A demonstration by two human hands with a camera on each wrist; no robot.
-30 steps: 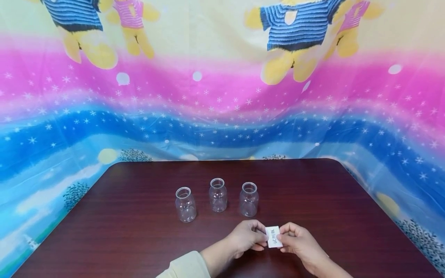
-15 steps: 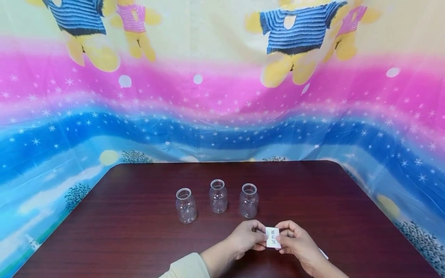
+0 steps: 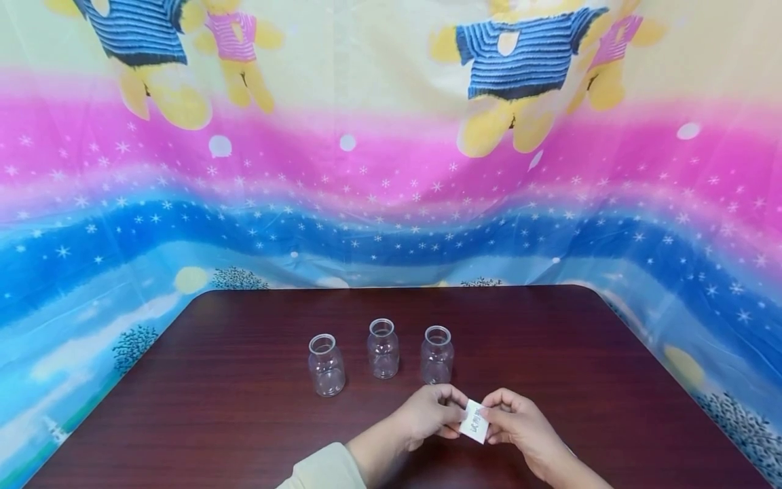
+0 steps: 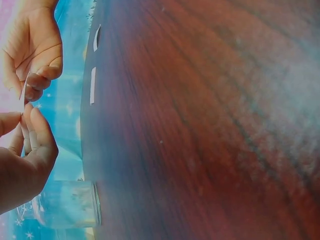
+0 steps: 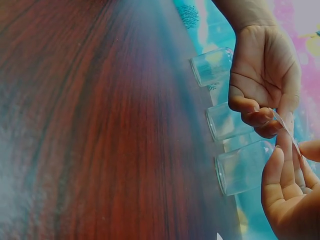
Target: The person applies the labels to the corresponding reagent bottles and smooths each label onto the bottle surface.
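A small white paper label (image 3: 474, 422) with handwritten dark characters is held between both hands over the near part of the table. My left hand (image 3: 427, 415) pinches its left side between thumb and fingers. From the other side, my right hand (image 3: 519, 426) pinches the upper right edge. Seen nearly edge-on in the right wrist view, the label (image 5: 286, 125) looks slightly bent. Just beyond the hands stand three clear glass jars, uncapped and upright: a left jar (image 3: 327, 367), a middle jar (image 3: 383, 350) and a right jar (image 3: 436, 356), its base close behind my left fingers.
Two white paper strips, a nearer one (image 4: 92, 85) and a farther one (image 4: 97, 38), lie on the tabletop on the right hand's side, mostly hidden in the head view. The dark red-brown wooden table (image 3: 232, 339) ends at a printed cloth backdrop (image 3: 391, 170).
The label has turned at a slant and shifted slightly left. The right fingers have moved up to its upper edge. The jars stay in place; the head view has tilted slightly.
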